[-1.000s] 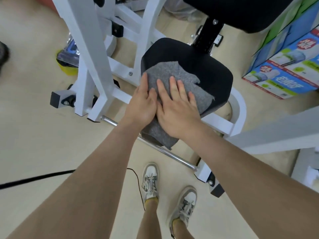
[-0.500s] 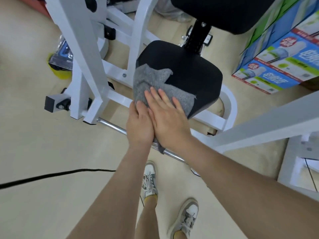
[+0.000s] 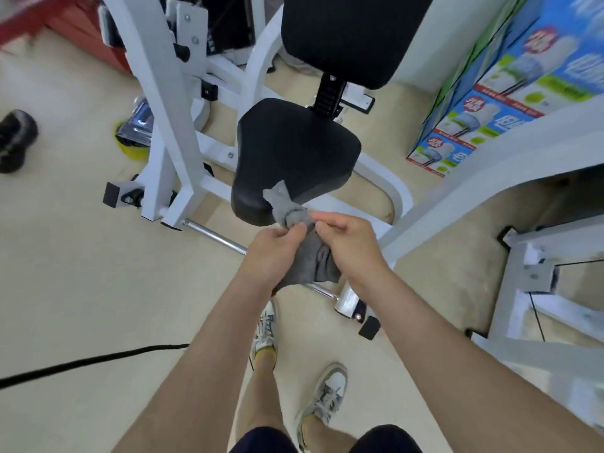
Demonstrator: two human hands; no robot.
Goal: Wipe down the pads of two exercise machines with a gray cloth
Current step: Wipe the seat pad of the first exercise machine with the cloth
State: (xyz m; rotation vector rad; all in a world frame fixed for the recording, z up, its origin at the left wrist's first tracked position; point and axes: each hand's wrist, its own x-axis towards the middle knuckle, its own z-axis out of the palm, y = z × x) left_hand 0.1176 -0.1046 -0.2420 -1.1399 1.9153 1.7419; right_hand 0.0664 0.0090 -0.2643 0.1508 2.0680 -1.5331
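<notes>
Just off the seat pad's (image 3: 294,158) near edge, the left hand (image 3: 274,253) and right hand (image 3: 349,250) pinched the bunched gray cloth (image 3: 315,264) in curled fingers, one corner touching that pad, so its wipe seemed finished and a second machine apparently remained.

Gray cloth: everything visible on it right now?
The cloth is gray, soft and fuzzy-looking, bunched into a wad. The left hand and right hand both grip it, fingers curled round it, just off the near edge of the seat pad. One twisted corner pokes up over that edge; contact there is unclear. The bulk hangs crumpled between the wrists.
</notes>
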